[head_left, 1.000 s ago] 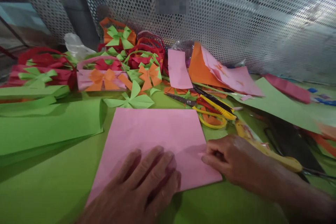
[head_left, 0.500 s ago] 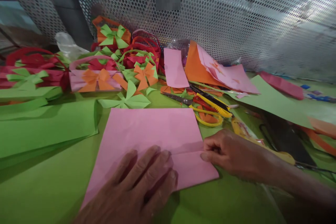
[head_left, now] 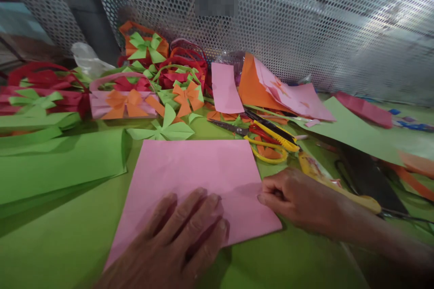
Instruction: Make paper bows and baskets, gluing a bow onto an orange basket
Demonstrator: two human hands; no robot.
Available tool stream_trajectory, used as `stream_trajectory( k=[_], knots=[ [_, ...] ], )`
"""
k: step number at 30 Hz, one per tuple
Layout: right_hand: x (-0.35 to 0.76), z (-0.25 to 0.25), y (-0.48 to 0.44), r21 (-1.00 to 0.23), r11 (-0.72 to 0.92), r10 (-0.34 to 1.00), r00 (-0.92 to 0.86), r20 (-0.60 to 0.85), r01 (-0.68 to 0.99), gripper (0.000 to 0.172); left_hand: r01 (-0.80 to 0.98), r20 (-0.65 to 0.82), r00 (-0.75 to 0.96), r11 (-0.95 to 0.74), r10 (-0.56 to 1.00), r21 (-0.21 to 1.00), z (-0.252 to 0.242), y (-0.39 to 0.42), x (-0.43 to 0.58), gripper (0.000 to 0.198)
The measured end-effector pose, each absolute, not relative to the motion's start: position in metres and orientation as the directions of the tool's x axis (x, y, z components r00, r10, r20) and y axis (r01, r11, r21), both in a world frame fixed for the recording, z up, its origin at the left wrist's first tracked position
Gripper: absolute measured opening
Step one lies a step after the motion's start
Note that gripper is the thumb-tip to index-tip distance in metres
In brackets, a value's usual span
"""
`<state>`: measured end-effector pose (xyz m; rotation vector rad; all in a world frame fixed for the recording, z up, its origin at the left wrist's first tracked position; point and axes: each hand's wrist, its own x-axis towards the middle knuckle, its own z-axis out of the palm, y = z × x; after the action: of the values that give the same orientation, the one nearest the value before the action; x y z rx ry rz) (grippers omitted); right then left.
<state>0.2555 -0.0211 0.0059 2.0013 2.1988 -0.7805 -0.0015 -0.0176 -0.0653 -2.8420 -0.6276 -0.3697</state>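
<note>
A pink paper sheet [head_left: 193, 165] lies flat on the green surface in front of me. My left hand [head_left: 179, 235] rests on its lower part, fingers spread and pressing down. At the sheet's right edge, my right hand [head_left: 285, 196] is closed, thumb and bent index finger pinching the paper. A faint crease runs across the pink sheet near those fingertips. Just beyond the sheet's upper right corner are scissors [head_left: 269, 153] with yellow handles and a yellow-and-black utility knife [head_left: 276, 133].
Folded green paper [head_left: 61, 162] lies at left, and a light green paper bow [head_left: 166, 126] sits behind the sheet. Several paper bags with bows, including a pink bag [head_left: 98, 104], stand at the back. Behind them rises a perforated metal panel [head_left: 288, 18].
The line across the pink sheet by my right hand has become fainter, and the paper there looks flatter. My right fingertips have shifted very slightly left. My left hand stays in place.
</note>
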Motion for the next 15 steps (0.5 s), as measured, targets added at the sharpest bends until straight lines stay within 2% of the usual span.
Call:
stream_trajectory(
  k=[7, 11, 15],
  knots=[
    [0.2550, 0.0060, -0.0194, -0.305, 0.018, 0.907, -0.144, -0.396, 0.952, 0.030, 0.403, 0.271, 0.895, -0.902, 0.353, -0.157, -0.0651, -0.0171, -0.0018, 0.062],
    [0.2551, 0.0049, -0.0190, -0.289, 0.036, 0.910, -0.151, -0.387, 0.957, 0.030, 0.411, 0.278, 0.891, -0.899, 0.360, -0.153, -0.0640, -0.0172, -0.0004, 0.058],
    [0.2548, 0.0050, -0.0193, -0.278, 0.041, 0.908, -0.152, -0.390, 0.960, 0.031, 0.354, 0.280, 0.914, -0.914, 0.293, -0.198, -0.0597, -0.0125, -0.0008, 0.052]
  ],
)
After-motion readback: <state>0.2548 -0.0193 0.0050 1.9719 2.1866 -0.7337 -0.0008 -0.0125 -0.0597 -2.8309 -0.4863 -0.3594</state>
